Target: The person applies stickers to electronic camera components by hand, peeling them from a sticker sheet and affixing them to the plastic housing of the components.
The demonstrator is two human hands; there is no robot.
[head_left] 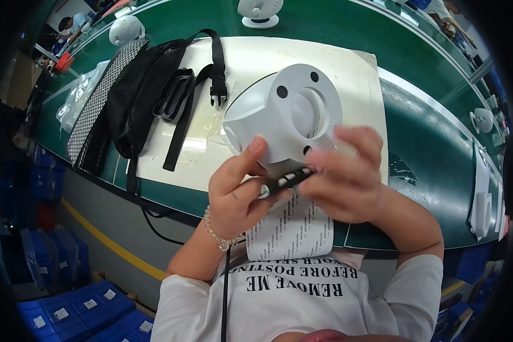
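Observation:
A white desk fan (pixel 259 111) lies tipped over, its round base (pixel 328 94) facing up. Dark round pads (pixel 282 92) sit on the base, one of them close to my right fingers. My left hand (pixel 239 191) is closed round a black strip with white oval spots (pixel 288 179), its thumb up against the fan. Below the strip hangs a pale sheet with rows of small print (pixel 290 231), which seems joined to it. My right hand (pixel 347 176), blurred, has its fingers curled in at the strip's right end; what they pinch is hidden.
A white board (pixel 359 74) covers part of the green table (pixel 404 119). To the left lies a black bag (pixel 145 97) with straps and a buckle. More white fans (pixel 126 30) stand farther off. Blue boxes (pixel 91 308) are at the lower left.

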